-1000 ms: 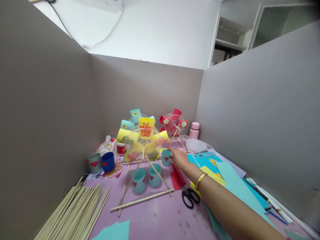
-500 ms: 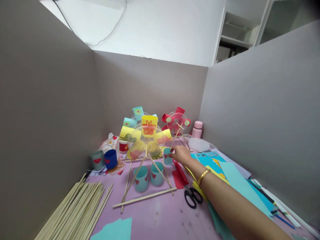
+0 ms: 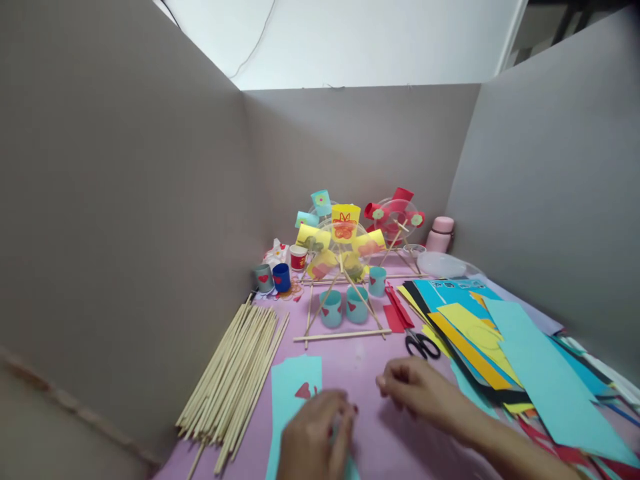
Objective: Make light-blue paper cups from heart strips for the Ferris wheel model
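Note:
My left hand (image 3: 315,437) is over a turquoise paper strip (image 3: 295,380), its fingers curled together with small dark red spots by the fingertips. Whether it pinches something, I cannot make out. A red paper heart (image 3: 303,391) lies on the strip just beyond the hand. My right hand (image 3: 417,390) hovers over the purple tabletop (image 3: 367,437), fingers bent inward and nothing visible in them. Beyond it lie black-handled scissors (image 3: 423,345). Turquoise paper cups with red hearts, among them one (image 3: 377,281) at the right, stand around a yellow-cupped wheel model (image 3: 345,240) on a stick frame.
A bundle of wooden sticks (image 3: 235,373) lies at the left. Coloured paper sheets (image 3: 470,327) cover the right side. Behind stand a red-cupped wheel (image 3: 397,217), a pink bottle (image 3: 440,233) and a blue cup (image 3: 281,277). Grey partitions (image 3: 360,147) enclose the table.
My right hand has let go of the rightmost turquoise cup and drawn back toward me. My left hand has come into view over the turquoise strip. The view has shifted left and downward.

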Demonstrator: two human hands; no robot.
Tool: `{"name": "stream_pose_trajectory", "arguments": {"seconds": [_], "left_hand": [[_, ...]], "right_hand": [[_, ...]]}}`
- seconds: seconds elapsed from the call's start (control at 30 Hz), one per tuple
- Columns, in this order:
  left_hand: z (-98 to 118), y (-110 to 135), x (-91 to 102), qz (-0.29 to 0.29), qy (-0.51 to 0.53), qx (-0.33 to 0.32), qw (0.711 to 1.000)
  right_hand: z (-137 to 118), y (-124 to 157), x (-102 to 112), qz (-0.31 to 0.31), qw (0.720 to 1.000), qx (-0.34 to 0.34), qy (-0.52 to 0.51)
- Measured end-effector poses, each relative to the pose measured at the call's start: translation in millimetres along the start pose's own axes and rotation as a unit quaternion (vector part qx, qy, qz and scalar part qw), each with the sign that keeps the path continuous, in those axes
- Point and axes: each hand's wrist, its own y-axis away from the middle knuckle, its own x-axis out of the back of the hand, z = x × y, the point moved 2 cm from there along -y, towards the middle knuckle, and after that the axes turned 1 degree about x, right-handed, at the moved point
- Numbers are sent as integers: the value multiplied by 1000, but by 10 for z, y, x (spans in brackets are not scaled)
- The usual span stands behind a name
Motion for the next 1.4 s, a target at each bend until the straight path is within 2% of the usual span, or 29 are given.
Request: {"name": "stream_pose_trajectory", "arguments": {"seconds": [0.1,0.17,0.23,0.4,0.6,0.73,0.87,1.03,1.2,1.3,1.4], "left_hand": [[-255,-121,253,44,-52,89,994],[-397,-139,329,31,-103,127,986],[-473,-105,314,-4,-159,144,977],[-415,15,177,-69,-262,161,949],[-354,13,195,-85,-313,152,934],[-369,27,189,-78,-328,154,929],[-372,34,161,-76,-325,142,932],[-403,21,127,-80,-301,143,939],[-472,15,115,-57,-225,169,958],[-495,-22,159,-26,-128,186,974],[-397,-47,138,9,35,207,978]], "right_hand": [[-39,208,-362,-59,997,-7,-39],[-85,240,-484,-50,998,-2,-38],[-137,233,-554,-26,999,-1,-23],[-256,251,-741,4,1000,-20,8],[-282,367,-819,24,999,-22,-9],[-253,446,-904,12,997,-52,-62],[-244,476,-1052,-18,984,-74,-159],[-129,535,-923,-20,959,-53,-278],[134,750,-707,-25,923,-83,-376],[268,897,-613,4,899,-93,-428],[344,998,-533,35,880,-78,-467]]}}
